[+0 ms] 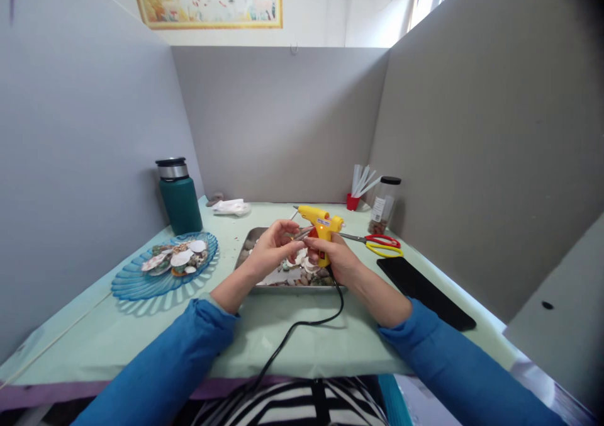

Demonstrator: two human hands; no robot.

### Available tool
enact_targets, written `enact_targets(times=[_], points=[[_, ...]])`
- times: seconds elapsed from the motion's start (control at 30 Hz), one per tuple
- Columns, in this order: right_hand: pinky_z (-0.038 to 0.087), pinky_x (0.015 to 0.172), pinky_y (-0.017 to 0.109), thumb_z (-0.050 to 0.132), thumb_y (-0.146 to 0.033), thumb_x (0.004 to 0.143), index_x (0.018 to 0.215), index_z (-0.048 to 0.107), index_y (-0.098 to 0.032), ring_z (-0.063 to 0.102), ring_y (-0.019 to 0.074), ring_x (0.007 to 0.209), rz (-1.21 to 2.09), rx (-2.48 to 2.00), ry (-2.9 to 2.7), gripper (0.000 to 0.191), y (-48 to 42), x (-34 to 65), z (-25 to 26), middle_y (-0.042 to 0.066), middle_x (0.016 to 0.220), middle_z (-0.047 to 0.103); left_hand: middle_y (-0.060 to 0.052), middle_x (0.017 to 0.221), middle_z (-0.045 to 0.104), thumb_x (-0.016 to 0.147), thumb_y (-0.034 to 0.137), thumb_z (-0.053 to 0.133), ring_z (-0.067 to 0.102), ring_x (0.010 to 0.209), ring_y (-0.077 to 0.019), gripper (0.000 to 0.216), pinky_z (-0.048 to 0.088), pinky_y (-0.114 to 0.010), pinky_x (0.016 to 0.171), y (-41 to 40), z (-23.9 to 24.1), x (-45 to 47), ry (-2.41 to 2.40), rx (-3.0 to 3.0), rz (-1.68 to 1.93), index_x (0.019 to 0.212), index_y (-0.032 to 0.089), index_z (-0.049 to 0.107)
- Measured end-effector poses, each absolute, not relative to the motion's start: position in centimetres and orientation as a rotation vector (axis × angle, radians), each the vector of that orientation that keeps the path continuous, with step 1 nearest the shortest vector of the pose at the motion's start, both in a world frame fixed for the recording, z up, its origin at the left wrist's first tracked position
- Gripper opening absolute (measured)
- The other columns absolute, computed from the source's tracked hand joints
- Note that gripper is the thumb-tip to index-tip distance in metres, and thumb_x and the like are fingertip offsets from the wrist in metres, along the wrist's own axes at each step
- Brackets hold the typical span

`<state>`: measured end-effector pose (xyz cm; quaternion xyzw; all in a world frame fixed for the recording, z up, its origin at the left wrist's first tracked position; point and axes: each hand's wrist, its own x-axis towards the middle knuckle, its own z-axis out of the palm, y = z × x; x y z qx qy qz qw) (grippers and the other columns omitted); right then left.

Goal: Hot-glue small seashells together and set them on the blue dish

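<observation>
My right hand (337, 257) grips the handle of a yellow glue gun (319, 223), held above a metal tray (257, 236) that holds shells and small stones. The gun's black cord (302, 323) runs down toward my lap. My left hand (274, 245) is raised beside the gun with its fingers pinched on a small thin piece that is too small to name; the fingertips of both hands nearly meet.
A blue glass plate (129, 282) with shells lies at the left, a green flask (179, 196) behind it. Red and yellow scissors (383, 245), a black phone (425, 291), a jar (383, 206) and a red cup with sticks (353, 201) sit at the right. Grey partitions enclose the table.
</observation>
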<state>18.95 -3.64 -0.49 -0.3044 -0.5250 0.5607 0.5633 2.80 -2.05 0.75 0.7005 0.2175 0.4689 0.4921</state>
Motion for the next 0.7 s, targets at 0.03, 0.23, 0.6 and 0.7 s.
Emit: enact_targets(times=[0.03, 0.23, 0.6, 0.7], points=[[0.034, 0.042, 0.02, 0.068, -0.029, 0.066, 0.076, 0.058, -0.016, 0.043, 0.0064, 0.042, 1.325, -0.713, -1.236, 0.019, -3.66, 18.95, -0.47, -0.005, 0.05, 0.05, -0.003, 0.098, 0.052, 0.073, 0.03, 0.067, 0.053, 0.054, -0.0049, 0.036, 0.048, -0.023, 0.048, -2.08, 0.79, 2.81, 0.531, 1.689, 1.138, 0.1, 0.017, 0.047], [0.033, 0.043, 0.019, 0.07, -0.03, 0.065, 0.084, 0.06, -0.016, 0.043, 0.0063, 0.042, 1.335, -0.723, -1.237, 0.025, -3.56, 18.92, -0.57, -0.005, 0.049, 0.05, -0.005, 0.1, 0.056, 0.074, 0.03, 0.066, 0.054, 0.057, -0.0059, 0.033, 0.048, -0.022, 0.05, -1.86, 0.36, 2.83, 0.563, 1.777, 1.116, 0.097, 0.016, 0.047], [0.032, 0.044, 0.019, 0.071, -0.027, 0.063, 0.088, 0.058, -0.016, 0.041, 0.0057, 0.043, 1.359, -0.714, -1.208, 0.03, -3.92, 18.79, -0.06, -0.006, 0.051, 0.05, -0.007, 0.104, 0.058, 0.074, 0.028, 0.066, 0.051, 0.06, -0.0063, 0.032, 0.045, -0.021, 0.051, -1.81, 0.25, 2.68, 0.547, 1.925, 1.125, 0.098, 0.016, 0.049], [0.031, 0.043, 0.02, 0.071, -0.027, 0.063, 0.086, 0.058, -0.016, 0.041, 0.0062, 0.043, 1.342, -0.72, -1.213, 0.029, -3.97, 18.78, 0.02, -0.006, 0.051, 0.05, -0.007, 0.099, 0.059, 0.073, 0.029, 0.067, 0.052, 0.061, -0.0074, 0.034, 0.045, -0.021, 0.052, -1.89, 0.35, 2.67, 0.563, 1.923, 1.107, 0.098, 0.016, 0.049]])
